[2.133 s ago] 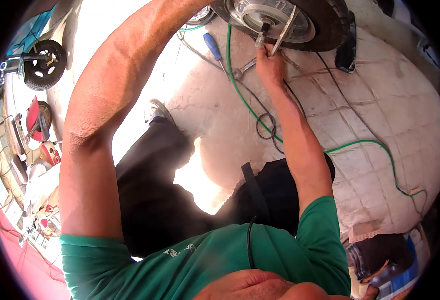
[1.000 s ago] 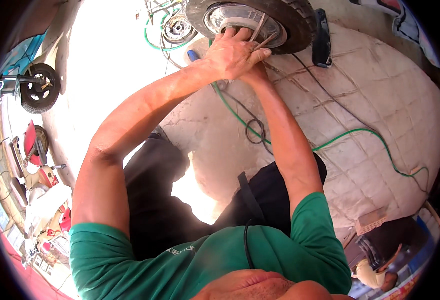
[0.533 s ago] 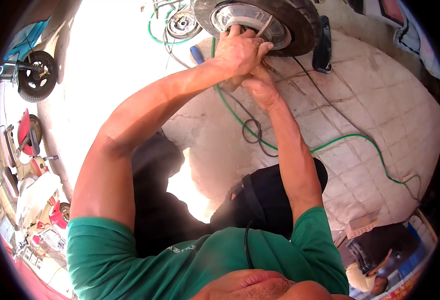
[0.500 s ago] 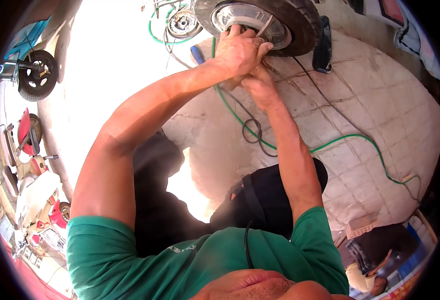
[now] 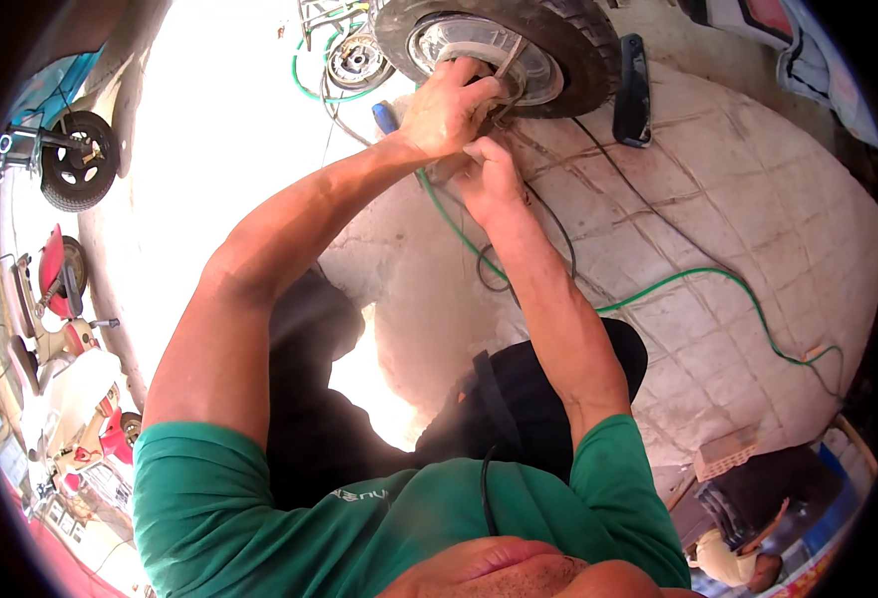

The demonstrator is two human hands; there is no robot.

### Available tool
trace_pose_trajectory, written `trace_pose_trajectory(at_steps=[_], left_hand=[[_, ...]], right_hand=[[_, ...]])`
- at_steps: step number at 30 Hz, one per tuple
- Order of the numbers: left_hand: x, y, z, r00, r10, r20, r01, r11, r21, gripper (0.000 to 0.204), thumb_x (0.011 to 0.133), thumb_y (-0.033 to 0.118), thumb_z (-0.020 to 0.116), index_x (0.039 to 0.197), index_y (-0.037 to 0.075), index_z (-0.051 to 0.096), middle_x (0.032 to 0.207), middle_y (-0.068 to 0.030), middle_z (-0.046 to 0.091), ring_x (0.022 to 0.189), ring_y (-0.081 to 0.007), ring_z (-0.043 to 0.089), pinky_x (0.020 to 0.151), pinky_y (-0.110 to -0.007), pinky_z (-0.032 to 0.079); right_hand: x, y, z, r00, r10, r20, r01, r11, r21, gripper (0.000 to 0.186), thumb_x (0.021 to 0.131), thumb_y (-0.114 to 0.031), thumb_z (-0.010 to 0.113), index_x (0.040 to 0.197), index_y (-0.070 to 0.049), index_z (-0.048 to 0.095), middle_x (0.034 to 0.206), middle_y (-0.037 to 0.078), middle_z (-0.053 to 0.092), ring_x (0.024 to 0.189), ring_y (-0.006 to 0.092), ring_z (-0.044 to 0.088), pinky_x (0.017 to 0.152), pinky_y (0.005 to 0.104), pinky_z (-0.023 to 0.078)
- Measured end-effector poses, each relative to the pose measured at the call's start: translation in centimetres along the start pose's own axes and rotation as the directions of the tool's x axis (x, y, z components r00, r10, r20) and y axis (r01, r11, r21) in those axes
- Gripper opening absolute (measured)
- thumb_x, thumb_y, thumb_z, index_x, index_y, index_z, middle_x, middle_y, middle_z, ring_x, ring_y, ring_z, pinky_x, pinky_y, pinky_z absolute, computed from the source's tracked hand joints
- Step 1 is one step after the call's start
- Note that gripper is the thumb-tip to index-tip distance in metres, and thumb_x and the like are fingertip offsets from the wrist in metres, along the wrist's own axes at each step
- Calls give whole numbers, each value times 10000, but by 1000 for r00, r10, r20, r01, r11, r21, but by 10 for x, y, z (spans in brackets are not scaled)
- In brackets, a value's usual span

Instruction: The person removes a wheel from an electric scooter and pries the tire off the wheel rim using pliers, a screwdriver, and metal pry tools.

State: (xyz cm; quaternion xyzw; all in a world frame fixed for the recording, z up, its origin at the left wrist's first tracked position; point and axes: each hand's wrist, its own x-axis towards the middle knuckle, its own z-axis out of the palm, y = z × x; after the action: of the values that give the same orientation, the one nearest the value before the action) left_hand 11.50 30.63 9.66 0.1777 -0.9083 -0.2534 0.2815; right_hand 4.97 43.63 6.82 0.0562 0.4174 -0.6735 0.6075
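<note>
At the top of the head view a black-tyred wheel (image 5: 590,68) with a silver metal hub (image 5: 546,78) stands on the floor. My left hand (image 5: 449,112) reaches to the middle of the hub, its fingers bent round a part there that the hand itself hides. Just below and to the right, close to my left wrist, is my right hand (image 5: 491,181). Its fingers are curled in and partly hidden, so what they grip does not show. A thin dark cable (image 5: 564,231) runs down beside my right wrist.
A blue-handled tool (image 5: 385,118) lies left of my left hand, with a round metal wheel part (image 5: 357,62) beyond it. A green cord (image 5: 673,282) crosses the floor. Right of the wheel lies a long black object (image 5: 633,95). A brick (image 5: 725,453) sits at lower right; parked scooters (image 5: 60,274) stand at left.
Both hands have shifted slightly left in the picture. My right hand has drawn down and a little apart from the left, which stays at the hub.
</note>
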Motion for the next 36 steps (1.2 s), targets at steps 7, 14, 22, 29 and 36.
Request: trace_pose_trajectory(at_steps=[7, 14, 22, 29, 36], left_hand=[[-4, 12, 19, 878, -474, -70, 473, 880, -34, 531, 870, 363, 774, 1163, -15, 544, 1090, -253, 635, 952, -428, 660, 864, -486, 531], [44, 6, 14, 371, -786, 494, 875, 474, 97, 355, 789, 287, 730, 990, -3, 769, 896, -217, 766, 806, -314, 769, 741, -393, 614], [48, 16, 31, 461, -840, 285, 848, 512, 139, 301, 807, 182, 656, 953, -58, 764, 869, -250, 755, 879, -345, 775, 815, -394, 608], [42, -3, 29, 414, -789, 454, 854, 510, 106, 361, 846, 234, 660, 992, -85, 745, 883, -275, 748, 886, -370, 769, 834, -416, 607], [42, 0, 31, 427, -789, 441, 837, 529, 136, 431, 862, 291, 698, 1067, -87, 726, 1026, -298, 740, 992, -387, 749, 894, -434, 595]], right_hand=[[-26, -41, -16, 975, 92, -203, -105, 993, -54, 480, 811, -128, 590, 1289, -181, 606, 1028, -7, 621, 885, 165, 596, 740, 346, 497], [-110, -140, -39, 994, -43, -101, -35, 746, -664, 561, 965, -172, 573, 1515, -111, 479, 1022, 36, 670, 734, 136, 605, 634, 295, 512], [-97, -189, -66, 912, -385, 143, 152, -9, -988, 420, 974, -218, 623, 1367, -71, 638, 1148, 159, 719, 1007, 275, 682, 934, 356, 519], [-89, -199, -64, 925, -364, 108, 122, 13, -992, 414, 987, -230, 608, 1364, -61, 644, 1209, 201, 720, 1105, 301, 686, 990, 360, 500], [-84, -187, -50, 922, -374, 101, 114, 11, -993, 411, 991, -205, 600, 1350, -7, 636, 1144, 204, 724, 982, 266, 701, 891, 356, 534]])
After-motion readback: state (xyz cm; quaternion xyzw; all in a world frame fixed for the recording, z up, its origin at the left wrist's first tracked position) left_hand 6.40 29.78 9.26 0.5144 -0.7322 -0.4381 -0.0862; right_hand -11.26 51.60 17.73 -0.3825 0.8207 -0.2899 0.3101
